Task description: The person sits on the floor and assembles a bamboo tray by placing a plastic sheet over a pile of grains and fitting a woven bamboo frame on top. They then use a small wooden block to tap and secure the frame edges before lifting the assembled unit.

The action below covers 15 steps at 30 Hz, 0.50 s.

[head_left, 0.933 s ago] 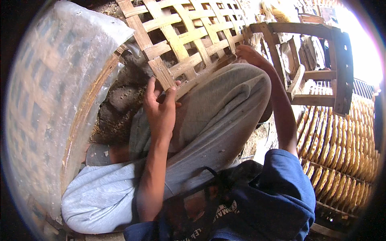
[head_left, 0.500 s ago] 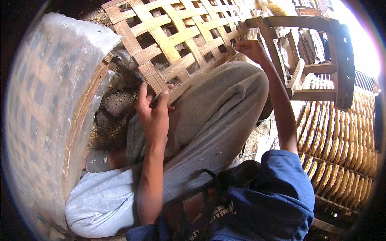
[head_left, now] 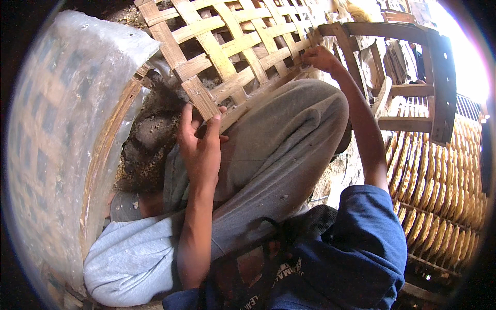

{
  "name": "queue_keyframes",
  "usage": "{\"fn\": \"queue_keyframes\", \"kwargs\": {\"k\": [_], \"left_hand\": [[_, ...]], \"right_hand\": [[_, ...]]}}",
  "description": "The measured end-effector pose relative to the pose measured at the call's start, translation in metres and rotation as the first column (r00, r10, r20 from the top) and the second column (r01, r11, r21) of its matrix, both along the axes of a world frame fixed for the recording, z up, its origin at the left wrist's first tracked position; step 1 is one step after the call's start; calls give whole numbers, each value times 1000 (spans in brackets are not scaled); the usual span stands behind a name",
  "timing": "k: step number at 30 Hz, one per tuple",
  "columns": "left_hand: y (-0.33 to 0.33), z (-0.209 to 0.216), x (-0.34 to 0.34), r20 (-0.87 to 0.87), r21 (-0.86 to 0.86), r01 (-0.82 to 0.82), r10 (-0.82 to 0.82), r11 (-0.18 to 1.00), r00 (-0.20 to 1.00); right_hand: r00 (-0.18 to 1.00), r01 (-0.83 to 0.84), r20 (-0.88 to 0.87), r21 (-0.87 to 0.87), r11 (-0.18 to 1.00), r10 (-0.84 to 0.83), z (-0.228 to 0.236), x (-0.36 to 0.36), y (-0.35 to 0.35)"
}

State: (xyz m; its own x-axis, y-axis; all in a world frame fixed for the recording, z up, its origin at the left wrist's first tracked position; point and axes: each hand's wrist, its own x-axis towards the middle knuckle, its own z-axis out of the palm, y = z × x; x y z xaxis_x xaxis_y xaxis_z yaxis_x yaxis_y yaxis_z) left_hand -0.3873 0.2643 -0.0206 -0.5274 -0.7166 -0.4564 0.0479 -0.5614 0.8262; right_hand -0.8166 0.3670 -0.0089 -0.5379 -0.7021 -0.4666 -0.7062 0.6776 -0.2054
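Observation:
A woven bamboo lattice panel [head_left: 223, 66], made of broad crossing strips, lies tilted at the top, its near edge along my raised knee. My left hand [head_left: 200, 152] holds the panel's near left corner, thumb on top and fingers curled beneath. Farther right along the same edge, my right hand [head_left: 321, 59] is closed, its fingertips pinching the rim; whether anything small is between them is hidden.
On the left stands a large bamboo piece wrapped in cloudy plastic sheet [head_left: 77, 103]. A wooden frame [head_left: 408, 124] rises at right. Beyond it are racks of yellowish flat pieces [head_left: 429, 175]. Dark, crumbly ground [head_left: 150, 134] shows between panel and plastic.
The panel's near corner and my left hand have shifted slightly right and down. My right hand has turned a little, its knuckles lifting, still at the panel's edge.

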Motion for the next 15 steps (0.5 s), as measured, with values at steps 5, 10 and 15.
{"fn": "queue_keyframes", "kwargs": {"k": [5, 10, 15], "left_hand": [[-3, 1, 2, -12, -33, 1, -1, 999, 1000], [0, 2, 1, -17, 3, -21, 21, 1000, 1000], [0, 0, -2, -20, -9, -8, 7, 1000, 1000]], "right_hand": [[915, -21, -404, -68, 997, -9, 1, 39, -5], [945, -14, -323, -198, 980, -52, 3, 38, 16], [967, -11, -249, -274, 962, -60, -15, 11, 40]]}}
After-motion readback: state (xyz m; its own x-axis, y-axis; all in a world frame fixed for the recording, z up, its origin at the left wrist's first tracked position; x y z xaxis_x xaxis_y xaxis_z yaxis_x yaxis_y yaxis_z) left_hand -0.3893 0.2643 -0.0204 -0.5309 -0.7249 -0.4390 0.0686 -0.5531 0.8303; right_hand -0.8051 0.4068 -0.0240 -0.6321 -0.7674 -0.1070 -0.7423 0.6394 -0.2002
